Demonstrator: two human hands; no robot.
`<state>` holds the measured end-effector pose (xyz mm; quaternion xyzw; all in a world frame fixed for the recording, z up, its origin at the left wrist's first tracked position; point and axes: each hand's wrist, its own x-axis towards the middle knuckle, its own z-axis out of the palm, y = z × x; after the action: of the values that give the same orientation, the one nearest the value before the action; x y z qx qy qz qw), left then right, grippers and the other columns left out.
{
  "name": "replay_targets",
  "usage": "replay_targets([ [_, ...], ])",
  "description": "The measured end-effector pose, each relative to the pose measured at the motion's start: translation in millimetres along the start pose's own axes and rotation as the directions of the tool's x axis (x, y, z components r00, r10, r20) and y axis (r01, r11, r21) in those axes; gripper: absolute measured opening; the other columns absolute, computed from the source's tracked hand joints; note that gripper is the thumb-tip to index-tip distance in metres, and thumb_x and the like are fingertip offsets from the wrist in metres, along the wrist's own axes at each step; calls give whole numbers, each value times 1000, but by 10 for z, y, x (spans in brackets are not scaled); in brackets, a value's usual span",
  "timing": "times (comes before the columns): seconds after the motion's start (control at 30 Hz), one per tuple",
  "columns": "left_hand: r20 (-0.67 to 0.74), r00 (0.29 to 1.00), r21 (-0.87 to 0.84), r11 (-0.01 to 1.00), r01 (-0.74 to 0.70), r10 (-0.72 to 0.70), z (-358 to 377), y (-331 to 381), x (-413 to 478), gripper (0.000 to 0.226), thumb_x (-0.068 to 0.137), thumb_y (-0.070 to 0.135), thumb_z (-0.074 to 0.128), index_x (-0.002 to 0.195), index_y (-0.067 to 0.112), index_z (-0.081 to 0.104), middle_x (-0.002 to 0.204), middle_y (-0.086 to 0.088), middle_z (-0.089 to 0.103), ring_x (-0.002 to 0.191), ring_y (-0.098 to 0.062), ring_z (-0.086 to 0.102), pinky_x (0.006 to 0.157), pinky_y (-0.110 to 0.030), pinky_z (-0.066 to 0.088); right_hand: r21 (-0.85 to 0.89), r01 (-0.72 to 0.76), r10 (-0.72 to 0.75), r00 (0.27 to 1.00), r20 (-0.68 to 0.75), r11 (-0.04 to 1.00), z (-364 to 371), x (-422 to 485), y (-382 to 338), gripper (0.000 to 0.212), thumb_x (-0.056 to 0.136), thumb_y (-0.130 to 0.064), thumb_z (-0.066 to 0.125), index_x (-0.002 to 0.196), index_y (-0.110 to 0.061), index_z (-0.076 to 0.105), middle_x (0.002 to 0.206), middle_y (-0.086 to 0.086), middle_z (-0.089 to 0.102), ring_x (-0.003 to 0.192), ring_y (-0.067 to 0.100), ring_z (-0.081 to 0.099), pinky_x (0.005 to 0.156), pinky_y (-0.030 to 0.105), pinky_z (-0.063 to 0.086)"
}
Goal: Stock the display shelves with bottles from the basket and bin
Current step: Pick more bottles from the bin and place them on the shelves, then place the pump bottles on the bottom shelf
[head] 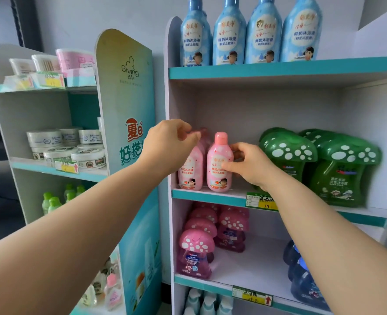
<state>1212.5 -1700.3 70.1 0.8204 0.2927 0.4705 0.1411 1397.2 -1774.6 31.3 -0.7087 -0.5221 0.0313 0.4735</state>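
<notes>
While the left hand (172,144) pinches the left pink bottle (190,171) and the right hand (249,165) grips the right pink bottle (218,160), three o'clock of it on the middle shelf (210,196), a shove may topple either.

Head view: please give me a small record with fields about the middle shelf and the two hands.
place: middle shelf
left hand: left hand pinches cap of left pink bottle
right hand: right hand grips side of right pink bottle
both bottles: upright on the shelf
beside: green mushroom bottles, to the right
</notes>
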Motion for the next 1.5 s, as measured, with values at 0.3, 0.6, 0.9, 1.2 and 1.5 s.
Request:
replay_targets([
  [0.3,68,998,69,998,-5,0,12,-121,-212,31,86,32,60,113,19,65,103,2,68,96,-20,62,85,-27,46,-299,-25,-11,993,-120,954,106,-108,-97,60,87,-25,64,142,-17,40,139,4,50,125,22,49,100,34,39],
  [0.6,74,997,316,948,-36,13,-356,-675,-794,49,89,40,55,134,22,48,127,-4,58,116,-25,54,93,-35,43,-413,406,-496,858,-136,816,863,-779,-667,58,86,-17,64,139,-11,45,137,7,52,130,28,42,107,37,33],
  [0.9,26,963,456,861,226,-267,-1262,-2201,-2449,46,91,38,51,134,23,46,129,-5,54,115,-29,53,91,-43,48,-176,507,-476,858,192,844,2649,-1851,-767,55,83,-18,60,136,-10,49,126,11,57,116,30,51,100,35,37],
  [1.2,-64,718,490,605,627,-693,-2054,-3727,-4756,46,92,26,55,137,20,46,135,-4,50,115,-28,54,90,-39,44,20,504,-420,698,580,864,4674,-3043,-545,57,81,-14,68,135,-10,49,129,9,57,118,29,52,102,34,37],
  [1.5,-142,362,431,272,860,-921,-2073,-4637,-6562,45,88,20,60,132,19,52,131,-2,55,113,-24,55,83,-35,46,-13,465,-206,416,886,885,6401,-4015,14,67,86,-24,65,145,-19,35,146,2,42,134,23,37,111,35,31],
])
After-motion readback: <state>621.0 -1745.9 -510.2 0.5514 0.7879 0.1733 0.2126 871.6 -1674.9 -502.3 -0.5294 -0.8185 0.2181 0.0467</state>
